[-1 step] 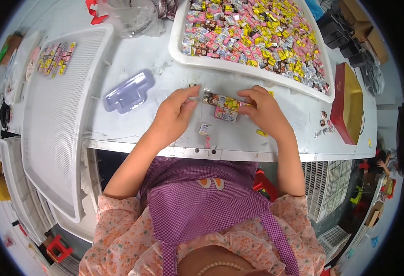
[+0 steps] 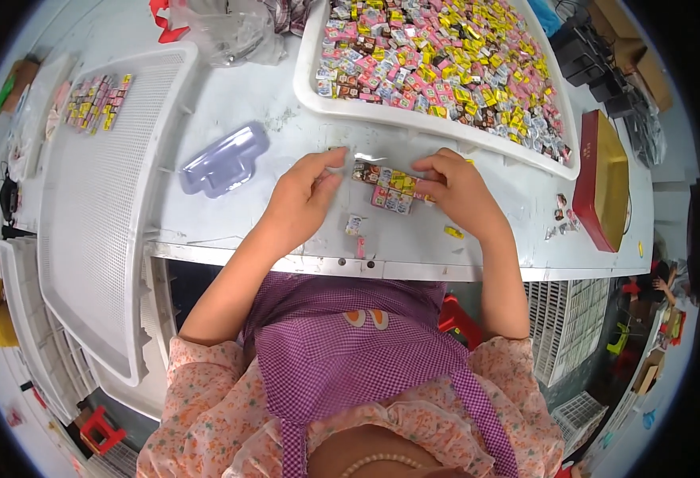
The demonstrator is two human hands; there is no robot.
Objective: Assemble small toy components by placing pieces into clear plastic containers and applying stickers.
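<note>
A compact block of small wrapped sweets [image 2: 392, 189], in brown, yellow, pink and white wrappers, lies on the table in front of me. Clear plastic glints along its upper left edge. My right hand [image 2: 465, 197] pinches the block's right end between thumb and fingers. To the left of the block, and apart from it, my left hand [image 2: 298, 205] is open, thumb and forefinger spread with nothing between them. Below the block lie a loose white sweet [image 2: 354, 225] and a pink one [image 2: 360, 248]. A yellow sweet [image 2: 453, 232] rests under my right wrist.
A white tray [image 2: 437, 127] heaped with sweets stands at the back. An empty clear plastic tray [image 2: 224, 159] lies left of my left hand. Farther left, a white mesh tray [image 2: 103, 215] bears several packed blocks [image 2: 99, 103]. A red box [image 2: 601, 183] with a gold inside stands right.
My right thumb has shifted slightly at the block's right end, showing a little more of the sweets there. My left hand has stayed in place.
</note>
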